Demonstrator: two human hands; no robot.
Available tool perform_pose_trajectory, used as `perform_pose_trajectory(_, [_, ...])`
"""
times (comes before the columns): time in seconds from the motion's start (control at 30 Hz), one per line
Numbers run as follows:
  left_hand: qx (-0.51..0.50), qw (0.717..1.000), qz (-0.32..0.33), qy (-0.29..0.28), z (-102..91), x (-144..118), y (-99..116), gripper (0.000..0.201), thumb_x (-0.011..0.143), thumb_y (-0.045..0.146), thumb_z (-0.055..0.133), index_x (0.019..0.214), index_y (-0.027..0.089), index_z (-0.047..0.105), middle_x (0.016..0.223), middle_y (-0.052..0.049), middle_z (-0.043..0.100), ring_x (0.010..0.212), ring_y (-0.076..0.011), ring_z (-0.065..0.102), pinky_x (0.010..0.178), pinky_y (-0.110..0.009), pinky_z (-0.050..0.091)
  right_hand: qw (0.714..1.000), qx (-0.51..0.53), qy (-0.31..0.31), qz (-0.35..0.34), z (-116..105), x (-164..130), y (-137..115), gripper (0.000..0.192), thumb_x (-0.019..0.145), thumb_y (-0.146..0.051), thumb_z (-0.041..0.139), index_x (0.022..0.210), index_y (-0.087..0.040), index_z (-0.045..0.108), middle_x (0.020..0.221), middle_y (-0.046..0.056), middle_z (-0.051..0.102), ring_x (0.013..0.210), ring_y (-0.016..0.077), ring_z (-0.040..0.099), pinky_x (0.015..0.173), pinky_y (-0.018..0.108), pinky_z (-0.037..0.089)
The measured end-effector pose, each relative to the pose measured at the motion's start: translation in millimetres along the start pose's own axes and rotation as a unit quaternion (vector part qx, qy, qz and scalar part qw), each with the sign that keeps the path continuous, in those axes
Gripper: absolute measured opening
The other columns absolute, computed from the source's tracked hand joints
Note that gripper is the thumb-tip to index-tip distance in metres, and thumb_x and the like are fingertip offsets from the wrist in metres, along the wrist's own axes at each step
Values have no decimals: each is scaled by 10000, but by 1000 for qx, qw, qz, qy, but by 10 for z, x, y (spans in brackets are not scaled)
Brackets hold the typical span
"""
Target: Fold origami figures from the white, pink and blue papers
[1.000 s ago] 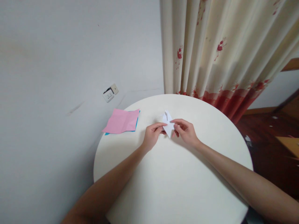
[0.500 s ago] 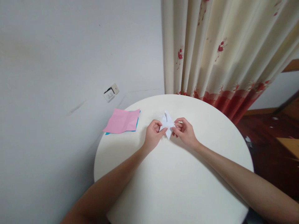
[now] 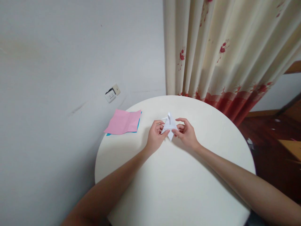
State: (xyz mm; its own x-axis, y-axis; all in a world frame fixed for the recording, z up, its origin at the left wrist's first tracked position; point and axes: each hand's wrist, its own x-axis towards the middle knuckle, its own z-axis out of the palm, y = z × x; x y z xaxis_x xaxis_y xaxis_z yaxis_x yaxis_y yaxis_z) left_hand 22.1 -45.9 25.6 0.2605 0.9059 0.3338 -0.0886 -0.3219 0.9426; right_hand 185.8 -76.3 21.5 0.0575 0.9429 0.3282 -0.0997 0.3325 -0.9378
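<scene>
A small white folded paper figure (image 3: pixel 169 125) with pointed tips is held just above the round white table (image 3: pixel 178 188), toward its far side. My left hand (image 3: pixel 155 136) pinches its left side with thumb and fingers. My right hand (image 3: pixel 187 133) pinches its right side. Both hands meet at the figure, with its lower point showing between them and thin flaps sticking up and to the left.
A pink creased paper sheet (image 3: pixel 122 121) lies on a blue sheet (image 3: pixel 138 124) at the table's left edge, against the grey wall. A wall socket (image 3: pixel 112 93) sits behind it. A cream curtain with red print (image 3: pixel 223 50) hangs behind the table. Dark wooden floor (image 3: pixel 265 138) lies to the right.
The hands have turned the paper figure a little and drawn closer around it. Thin flaps now stick out at its top left. The coloured sheets have not moved.
</scene>
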Motion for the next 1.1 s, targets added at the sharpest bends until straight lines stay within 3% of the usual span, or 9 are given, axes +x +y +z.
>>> perform_pose_trajectory(0.2, [12, 1000, 6, -14, -26, 17, -18, 482, 753, 299, 755, 1185, 197, 570, 738, 23, 599, 686, -121, 591, 656, -207, 454, 1000, -7, -3, -5, -14, -1, 26, 476, 745, -378, 734, 1142, -229, 516, 669, -67, 562, 564, 117, 556, 542, 242, 470])
perform_pose_trajectory(0.43, [15, 1000, 8, -20, -28, 35, -52, 486, 751, 285, 748, 1209, 165, 640, 971, -61, 694, 844, -166, 636, 766, -253, 499, 998, -59, -5, -30, -49, 9, 83, 449, 786, -396, 714, 1161, -180, 596, 795, 13, 646, 661, 148, 604, 590, 272, 494])
perform_pose_trajectory(0.67, [40, 999, -15, -28, -72, 58, -81, 303, 767, 337, 750, 1002, 148, 718, 969, -85, 725, 874, -200, 668, 776, -283, 512, 956, -246, 12, -160, -69, -43, 31, 311, 895, -311, 607, 1190, -218, 639, 1039, 80, 697, 781, 173, 631, 638, 294, 522])
perform_pose_trajectory(0.87, [79, 997, 0, 8, -110, 80, -134, 268, 736, 300, 784, 967, 172, 737, 961, -81, 737, 877, -200, 668, 824, -312, 497, 930, -273, 25, -243, -69, -44, 39, 251, 909, -212, 581, 1153, -228, 636, 931, 61, 690, 751, 170, 624, 690, 325, 533])
perform_pose_trajectory(1.1, [105, 993, 45, 13, -99, 69, -70, 141, 751, 242, 769, 881, 189, 749, 897, -51, 704, 864, -184, 641, 776, -283, 468, 938, -247, 38, -239, -40, -56, -13, 79, 890, -195, 598, 953, -218, 639, 889, 51, 672, 779, 176, 626, 683, 311, 530])
